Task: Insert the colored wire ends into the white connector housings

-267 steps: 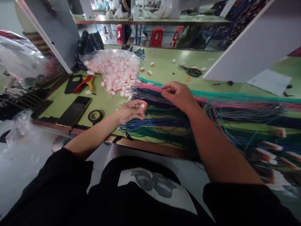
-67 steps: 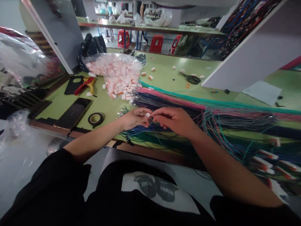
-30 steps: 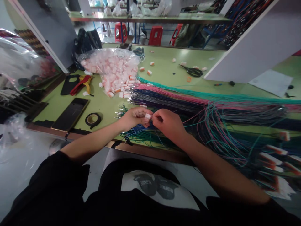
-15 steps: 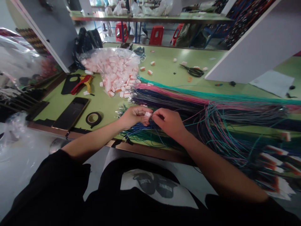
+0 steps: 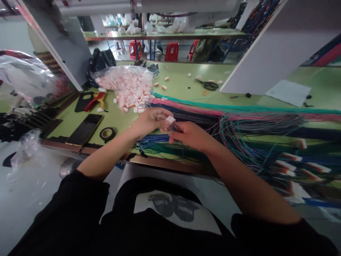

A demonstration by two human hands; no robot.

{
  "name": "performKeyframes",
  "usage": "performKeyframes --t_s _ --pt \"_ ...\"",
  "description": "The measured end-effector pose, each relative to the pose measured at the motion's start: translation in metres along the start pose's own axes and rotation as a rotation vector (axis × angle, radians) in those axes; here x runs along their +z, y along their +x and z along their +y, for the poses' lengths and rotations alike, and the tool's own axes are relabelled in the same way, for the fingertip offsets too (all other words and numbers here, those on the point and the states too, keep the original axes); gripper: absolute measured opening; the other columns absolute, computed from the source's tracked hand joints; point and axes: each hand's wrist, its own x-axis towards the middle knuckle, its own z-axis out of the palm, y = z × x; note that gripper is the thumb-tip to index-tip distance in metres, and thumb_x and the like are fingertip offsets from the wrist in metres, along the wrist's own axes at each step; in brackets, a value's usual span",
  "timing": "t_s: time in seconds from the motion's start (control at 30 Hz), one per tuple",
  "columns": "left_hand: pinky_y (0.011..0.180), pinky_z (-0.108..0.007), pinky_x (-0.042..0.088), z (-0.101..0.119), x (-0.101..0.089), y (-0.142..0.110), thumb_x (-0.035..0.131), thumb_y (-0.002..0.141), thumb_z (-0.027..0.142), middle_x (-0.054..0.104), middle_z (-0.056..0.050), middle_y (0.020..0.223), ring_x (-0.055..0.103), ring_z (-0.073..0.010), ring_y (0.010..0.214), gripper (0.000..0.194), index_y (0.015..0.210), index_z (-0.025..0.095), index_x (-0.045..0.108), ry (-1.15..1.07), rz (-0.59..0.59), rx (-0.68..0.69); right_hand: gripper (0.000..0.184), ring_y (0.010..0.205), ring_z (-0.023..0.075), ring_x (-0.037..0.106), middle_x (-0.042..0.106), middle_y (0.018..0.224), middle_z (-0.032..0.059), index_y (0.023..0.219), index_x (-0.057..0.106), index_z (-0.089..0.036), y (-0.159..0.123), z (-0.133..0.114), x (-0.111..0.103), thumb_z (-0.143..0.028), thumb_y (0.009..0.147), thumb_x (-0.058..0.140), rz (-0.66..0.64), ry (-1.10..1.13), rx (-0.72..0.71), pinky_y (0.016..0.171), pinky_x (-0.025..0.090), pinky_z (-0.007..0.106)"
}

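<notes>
A white plastic connector housing [image 5: 169, 120] is pinched between the thumb and fingers of my left hand [image 5: 149, 121]. Several thin wires [image 5: 176, 126] run out of its right side. My right hand [image 5: 191, 135] closes around these wires just beside the housing, its thumb and forefinger pressed along them. Behind both hands lie long bundles of teal, pink [image 5: 202, 110], grey and dark wires with bare metal ends towards the left. Blue wires [image 5: 154, 139] and green ones lie below the hands near the table edge.
A clear bag of white-and-orange connectors [image 5: 128, 80] spills onto the green table. Red-and-yellow pliers [image 5: 96, 101], a phone [image 5: 84, 129] and black tape [image 5: 107, 134] lie left. Scissors [image 5: 209, 85] rest at the back. Wired connectors [image 5: 291, 156] pile up at the right.
My right hand has gone from a fingertip pinch at the housing to a grip around its wires. The housing has risen slightly in the picture, and the camera view has tilted up.
</notes>
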Motion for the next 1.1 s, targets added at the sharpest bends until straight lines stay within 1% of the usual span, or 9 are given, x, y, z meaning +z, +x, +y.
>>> performKeyframes --t_s 0.2,0.37,0.5,0.6,0.7,0.77,0.83,0.93,1.1 --pt "0.054 -0.024 0.049 0.022 0.011 0.021 0.071 0.074 0.01 0.062 0.001 0.059 0.059 -0.0092 0.051 0.017 0.09 0.011 0.066 -0.045 -0.01 -0.02 0.034 0.081 0.0164 0.065 0.076 0.085 0.0039 0.065 0.069 -0.019 -0.021 0.018 -0.021 -0.031 0.09 0.048 0.046 -0.144 0.013 0.079 0.045 0.027" --pt "0.067 -0.023 0.05 0.007 0.057 0.021 0.057 0.09 0.022 0.063 0.001 0.071 0.061 -0.0091 0.066 0.008 0.092 0.015 0.062 -0.218 0.282 0.119 0.038 0.085 0.0196 0.069 0.076 0.083 0.0054 0.088 0.071 -0.017 -0.023 0.021 -0.018 -0.031 0.096 0.036 0.36 -0.076 0.062 0.084 0.047 0.031" --pt "0.064 -0.023 0.041 -0.008 0.095 0.011 0.059 0.089 0.024 0.051 0.004 0.061 0.05 -0.0109 0.064 0.022 0.067 0.018 0.053 0.102 0.358 0.272 0.038 0.098 0.028 0.069 0.075 0.102 0.0145 0.101 0.07 -0.013 -0.019 0.009 -0.006 -0.024 0.096 0.034 0.419 -0.352 0.202 0.083 0.048 0.034" --pt "0.057 -0.025 0.032 -0.011 0.107 0.012 0.056 0.09 0.024 0.036 0.006 0.052 0.039 -0.0113 0.056 0.04 0.055 0.021 0.036 0.256 0.419 0.309 0.039 0.099 0.031 0.069 0.073 0.105 0.0196 0.115 0.064 -0.011 -0.023 0.001 -0.001 -0.02 0.096 0.031 0.397 -0.546 0.32 0.078 0.048 0.035" --pt "0.057 -0.027 0.03 -0.009 0.104 0.017 0.052 0.091 0.023 0.038 0.005 0.052 0.039 -0.0124 0.055 0.04 0.054 0.021 0.036 0.358 0.375 0.31 0.037 0.093 0.0301 0.07 0.073 0.102 0.0185 0.121 0.062 -0.012 -0.036 0.004 -0.012 -0.024 0.096 0.037 0.304 -0.602 0.295 0.074 0.049 0.035" --pt "0.061 -0.027 0.032 -0.006 0.098 0.021 0.053 0.089 0.019 0.043 0.003 0.055 0.044 -0.0133 0.059 0.039 0.053 0.02 0.039 0.461 0.304 0.319 0.031 0.089 0.0289 0.069 0.074 0.099 0.0141 0.11 0.068 -0.017 -0.048 0.011 -0.03 -0.032 0.093 0.048 0.256 -0.568 0.22 0.072 0.049 0.035" --pt "0.065 -0.028 0.034 -0.003 0.093 0.023 0.058 0.085 0.016 0.048 0.001 0.059 0.049 -0.0147 0.065 0.039 0.051 0.02 0.04 0.585 0.244 0.32 0.028 0.086 0.0266 0.068 0.074 0.099 0.0108 0.101 0.071 -0.02 -0.059 0.017 -0.049 -0.039 0.088 0.054 0.387 -0.48 0.149 0.071 0.049 0.035" --pt "0.067 -0.027 0.035 0.002 0.092 0.023 0.064 0.081 0.016 0.06 -0.002 0.071 0.056 -0.018 0.074 0.029 0.055 0.019 0.051 0.719 0.143 0.233 0.034 0.081 0.0216 0.065 0.073 0.106 0.0096 0.109 0.069 -0.021 -0.067 0.02 -0.065 -0.042 0.084 0.059 0.651 -0.304 0.031 0.068 0.049 0.032" --pt "0.067 -0.027 0.04 0.001 0.104 0.02 0.058 0.086 0.017 0.069 -0.003 0.077 0.062 -0.0202 0.076 0.018 0.071 0.019 0.067 0.714 0.04 0.123 0.028 0.056 0.0141 0.057 0.065 0.066 0.0021 0.096 0.07 -0.017 -0.056 0.019 -0.051 -0.038 0.083 0.056 0.646 -0.026 0.049 0.055 0.045 0.027"
